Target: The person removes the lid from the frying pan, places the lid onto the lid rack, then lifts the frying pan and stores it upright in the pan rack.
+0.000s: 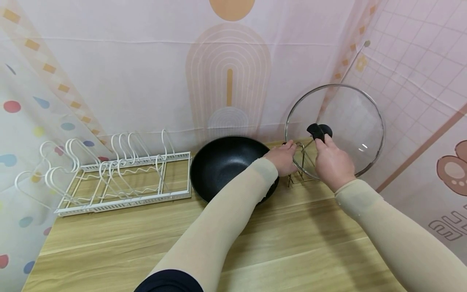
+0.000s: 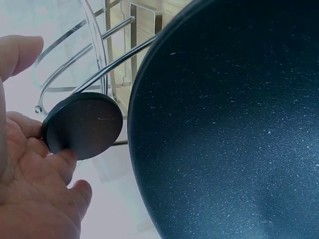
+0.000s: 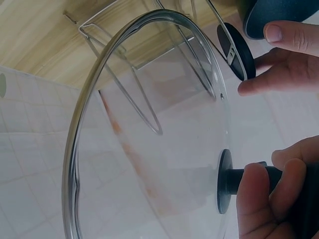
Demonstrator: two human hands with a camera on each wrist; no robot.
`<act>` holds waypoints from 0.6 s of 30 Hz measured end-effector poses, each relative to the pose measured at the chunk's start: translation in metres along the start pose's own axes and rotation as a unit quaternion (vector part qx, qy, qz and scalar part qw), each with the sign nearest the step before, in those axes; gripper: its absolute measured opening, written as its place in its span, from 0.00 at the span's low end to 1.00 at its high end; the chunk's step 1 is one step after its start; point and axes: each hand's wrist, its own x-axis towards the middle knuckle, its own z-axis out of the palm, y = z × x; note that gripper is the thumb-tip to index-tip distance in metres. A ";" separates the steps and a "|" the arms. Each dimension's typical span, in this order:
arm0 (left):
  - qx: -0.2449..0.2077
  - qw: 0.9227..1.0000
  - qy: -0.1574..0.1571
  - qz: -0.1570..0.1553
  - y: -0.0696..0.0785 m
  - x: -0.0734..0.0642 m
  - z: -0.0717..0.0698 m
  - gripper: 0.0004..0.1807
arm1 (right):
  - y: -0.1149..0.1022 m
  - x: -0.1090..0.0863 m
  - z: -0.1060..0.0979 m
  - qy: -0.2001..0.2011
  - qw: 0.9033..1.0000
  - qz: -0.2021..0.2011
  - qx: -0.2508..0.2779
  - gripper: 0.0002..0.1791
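Note:
My right hand [image 1: 333,162] grips the black knob [image 3: 225,181] of a clear glass lid [image 1: 350,121] with a metal rim. The lid is held on edge, its lower rim among the wires of a metal wire rack [image 2: 115,63]. On that rack sits a round black disc [image 2: 84,124]. The fingers of my left hand [image 1: 283,157] touch the disc's edge, while the thumb stands apart from it in the left wrist view. Close by my left forearm is a black speckled wok [image 1: 222,166], partly covered by that arm in the head view.
A white rack [image 1: 142,198] with several curved dividers stands left of the wok on the wood-grain table [image 1: 292,251]. Patterned cloth [image 1: 153,81] hangs behind the table and along both sides.

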 end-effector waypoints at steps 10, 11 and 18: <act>0.000 1.000 -0.001 0.005 -0.001 -0.001 0.000 0.47 | 0.000 -0.001 0.005 0.003 1.000 -0.003 0.000 0.29; -0.002 1.000 -0.001 0.006 -0.002 -0.001 0.000 0.48 | 0.000 -0.001 0.005 0.001 1.000 -0.002 0.001 0.30; -0.009 1.000 -0.003 0.008 -0.002 -0.001 0.000 0.48 | 0.000 -0.002 0.009 -0.003 1.000 -0.002 0.008 0.31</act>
